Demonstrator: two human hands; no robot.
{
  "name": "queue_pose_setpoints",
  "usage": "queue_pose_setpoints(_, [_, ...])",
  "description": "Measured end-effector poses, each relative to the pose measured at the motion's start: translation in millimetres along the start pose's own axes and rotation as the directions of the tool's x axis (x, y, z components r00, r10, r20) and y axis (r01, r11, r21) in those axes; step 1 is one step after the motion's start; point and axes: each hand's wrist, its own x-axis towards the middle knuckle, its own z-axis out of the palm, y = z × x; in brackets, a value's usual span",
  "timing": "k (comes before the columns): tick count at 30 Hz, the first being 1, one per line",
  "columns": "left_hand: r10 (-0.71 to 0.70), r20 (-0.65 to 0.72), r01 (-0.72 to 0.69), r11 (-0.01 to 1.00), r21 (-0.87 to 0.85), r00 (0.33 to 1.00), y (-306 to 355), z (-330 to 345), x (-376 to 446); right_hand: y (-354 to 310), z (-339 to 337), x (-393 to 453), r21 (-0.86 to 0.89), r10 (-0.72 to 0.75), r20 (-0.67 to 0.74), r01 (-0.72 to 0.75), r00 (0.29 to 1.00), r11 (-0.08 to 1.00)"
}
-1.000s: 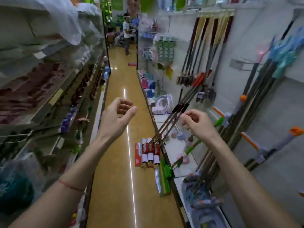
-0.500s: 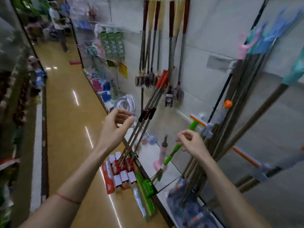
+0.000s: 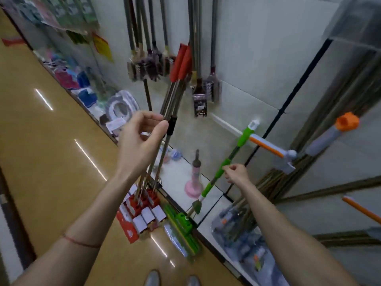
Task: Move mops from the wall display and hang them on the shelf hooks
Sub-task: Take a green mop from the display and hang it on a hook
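While leaning against the white wall [image 3: 257, 65] with heads down on the tan floor [image 3: 51, 162], stands a cluster of red-handled mops [image 3: 165, 141], metal shafts slanting up past black collars to red grips near the hanging brushes [image 3: 148, 67]. Just at the black collar, curls the left hand [image 3: 140, 141], thumb and fingertips [image 3: 162, 126] touching or nearly touching the nearest shaft; not closed round it, so the grip reads as loose and released rather than clenched, though blur makes actual contact impossible to judge. Lower and to the right, reaches the right hand [image 3: 237, 173] beside the green mop [image 3: 220, 172], fingers pinched together just next to a green sleeve on its shaft; cannot tell whether the grip has the shaft or only hovers at it. Runs diagonally, this green mop, from a green head [image 3: 183, 223] on the floor at the edge of the low white shelf [image 3: 177, 174] up to a white tip near the wall. On the shelf between the two mop groups, stands a pink plunger [image 3: 194, 178], upright. Farther right, leans a bundle of dark-shafted mops [image 3: 288, 174] with orange and grey fittings. At the bottom edge, show two shoe tips [image 3: 171, 278].
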Motion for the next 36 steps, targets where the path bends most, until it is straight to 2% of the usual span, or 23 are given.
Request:
queue_pose_setpoints(6, [0.028, 0.134, -0.027, 1.0, -0.007, 0.991, -58, 16, 60, -1, 22, 45, 0.089, 0.193, -0.103, -0.185, 0.976, 0.979])
queue_pose_setpoints(14, [-0.019, 0.251, 0.01, 0.999, 0.039, 0.968, -128, 44, 82, 1, 36, 112, 0.253, 0.314, -0.163, -0.268, 0.935, 0.93])
queue_pose_setpoints(18, [-0.068, 0.275, 0.052, 0.997, 0.064, 0.959, -152, 52, 82, 6, 48, 139, 0.361, 0.325, -0.214, -0.235, 0.921, 0.903])
queue_pose_setpoints(23, [-0.103, 0.283, 0.09, 0.994, 0.06, 0.954, -173, 58, 83, 4, 42, 167, 0.494, 0.305, -0.314, -0.12, 0.899, 0.861])
queue_pose_setpoints(27, [-0.117, 0.293, 0.101, 0.992, 0.069, 0.949, -179, 64, 77, 3, 50, 165, 0.568, 0.279, -0.244, -0.096, 0.929, 0.817])
queue_pose_setpoints(31, [-0.125, 0.29, 0.114, 0.992, 0.055, 0.949, -170, 68, 67, 0, 67, 137, 0.549, 0.297, -0.207, -0.141, 0.932, 0.824])
queue_pose_setpoints(36, [-0.123, 0.297, 0.108, 0.992, 0.065, 0.947, -143, 49, 52, -12, 90, 85, 0.536, 0.271, -0.2, -0.126, 0.942, 0.835])
